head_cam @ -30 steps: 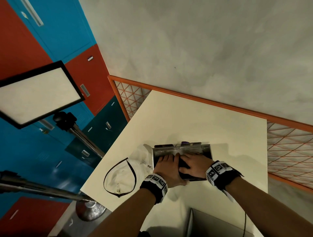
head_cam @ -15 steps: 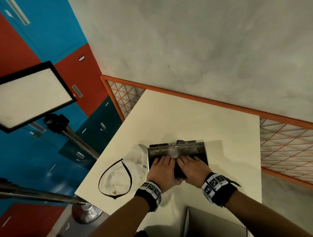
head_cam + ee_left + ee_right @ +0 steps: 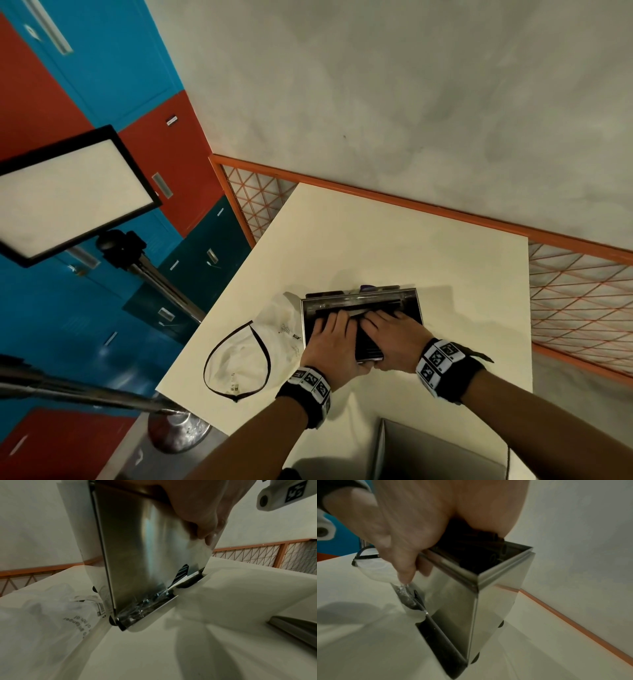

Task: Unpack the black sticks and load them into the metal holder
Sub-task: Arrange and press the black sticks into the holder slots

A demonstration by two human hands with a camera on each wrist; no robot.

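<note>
A shiny metal holder [image 3: 342,300] stands upright on the cream table [image 3: 376,240]. Its open top is packed with black sticks [image 3: 368,342], which also show in the right wrist view [image 3: 479,550]. My left hand [image 3: 330,339] and right hand [image 3: 394,334] lie side by side on the sticks, fingers stretched forward and pressing down. Both thumbs hang over the near wall: the left hand's [image 3: 393,527] and the right hand's [image 3: 197,513]. At the foot of the holder [image 3: 137,547] a low tray holds dark sticks and crinkled clear wrap [image 3: 145,605].
A crumpled white plastic bag [image 3: 246,356] with a black drawstring lies just left of the holder. A grey flat box [image 3: 428,455] sits at the near table edge. A lamp stand [image 3: 164,284] rises left of the table. An orange-framed mesh fence [image 3: 579,291] runs behind.
Both hands stay on top of the holder. The right hand's fingers have turned from lying across the sticks to pointing forward beside the left hand.
</note>
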